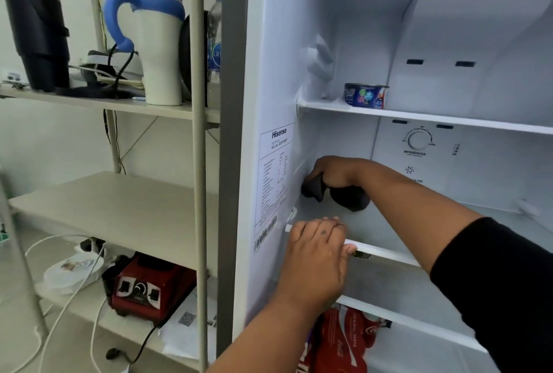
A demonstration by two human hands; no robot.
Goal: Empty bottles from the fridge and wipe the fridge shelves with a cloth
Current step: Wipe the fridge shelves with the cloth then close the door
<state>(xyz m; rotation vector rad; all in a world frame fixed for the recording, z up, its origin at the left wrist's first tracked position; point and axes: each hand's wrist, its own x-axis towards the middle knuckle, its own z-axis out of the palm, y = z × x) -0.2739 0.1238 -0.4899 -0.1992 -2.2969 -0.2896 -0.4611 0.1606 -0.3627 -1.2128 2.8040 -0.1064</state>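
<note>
**Open Hisense fridge (pixel 269 73), interior viewed from the front left.**

- **Right hand and cloth.** The right hand (pixel 335 173) reaches in on a black-sleeved arm. Its fingers are curled down around a dark cloth (pixel 351 199), which they grip. The cloth is bunched and pressed onto the middle shelf (pixel 386 251) at the shelf's rear left corner, against the fridge's left wall.
- **Left hand.** The left hand (pixel 317 256) grips the front edge of the same shelf, close to its front left corner. The fingers are curled over the top of the white trim, and the thumb tip lies against the trim's front.
- **Upper shelf.** On the upper shelf (pixel 449 118) a small blue tub (pixel 365 95) stands upright near the left end, close to the front edge.
- **Walls.** A temperature dial (pixel 416 139) sits on the rear wall between the two shelves. A printed rating label (pixel 273 175) is stuck to the left wall, near the fridge's front edge.
- **Lower level.** Red-labelled containers (pixel 338 342) stand at the left, partly hidden by the left forearm. Whether they are bottles cannot be told.
- **Storage rack.** A storage rack (pixel 197 163) stands just beside the fridge, to its left.
  - Top tier: a dark tumbler (pixel 36 28) toward the left edge, a white tumbler with a blue handle (pixel 155 43) near the right post, and a clear water bottle (pixel 214 43) at the right edge, next to the fridge's side.
  - Lowest tier: a red blender base (pixel 140 285).
- **Floor.** A white cable (pixel 59 297) trails across the floor.
</note>
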